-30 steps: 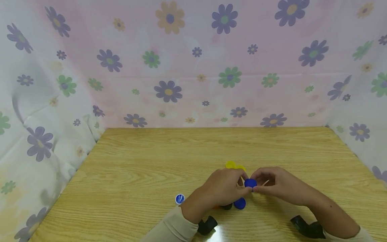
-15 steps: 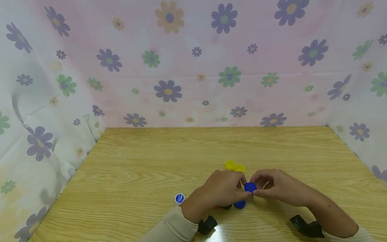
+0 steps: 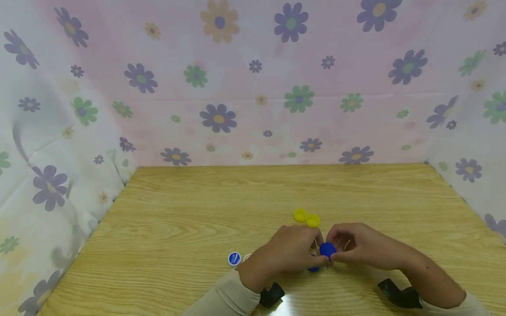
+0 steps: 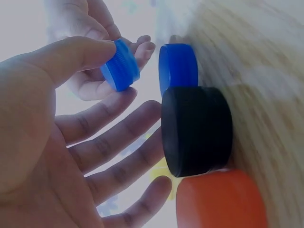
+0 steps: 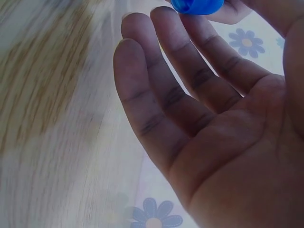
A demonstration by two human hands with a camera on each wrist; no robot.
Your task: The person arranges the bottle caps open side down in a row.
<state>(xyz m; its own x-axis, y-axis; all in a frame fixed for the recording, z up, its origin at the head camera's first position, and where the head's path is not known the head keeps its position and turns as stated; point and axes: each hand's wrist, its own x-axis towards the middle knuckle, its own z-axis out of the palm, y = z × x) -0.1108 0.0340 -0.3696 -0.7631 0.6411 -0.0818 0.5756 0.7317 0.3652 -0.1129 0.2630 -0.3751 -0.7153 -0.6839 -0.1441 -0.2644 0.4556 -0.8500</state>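
Thumb and index finger of my left hand (image 3: 294, 249) pinch a blue bottle cap (image 3: 327, 250) from one side. My right hand (image 3: 365, 246) pinches the same cap from the other side, just over the table. The left wrist view shows the held cap tilted, its ridged rim turned up, with the other left fingers spread loosely. A second blue cap (image 4: 178, 69) lies close by, beside a black cap (image 4: 197, 130) and an orange cap (image 4: 221, 202). My left hand hides the black and orange caps in the head view. Only the held cap's lower edge shows at the top of the right wrist view.
Two yellow caps (image 3: 306, 218) lie behind the hands. A white cap with a blue printed top (image 3: 234, 259) sits left of the left wrist, beside another pale cap (image 3: 247, 257) partly hidden. Black curved pieces (image 3: 399, 295) show beneath both forearms. Flowered cloth (image 3: 253, 87) surrounds the wooden table (image 3: 178, 210).
Both hands, still pinching the blue cap, have come slightly down and nearer the body. More of the yellow caps shows, and the second pale cap has come into sight beside my left wrist.
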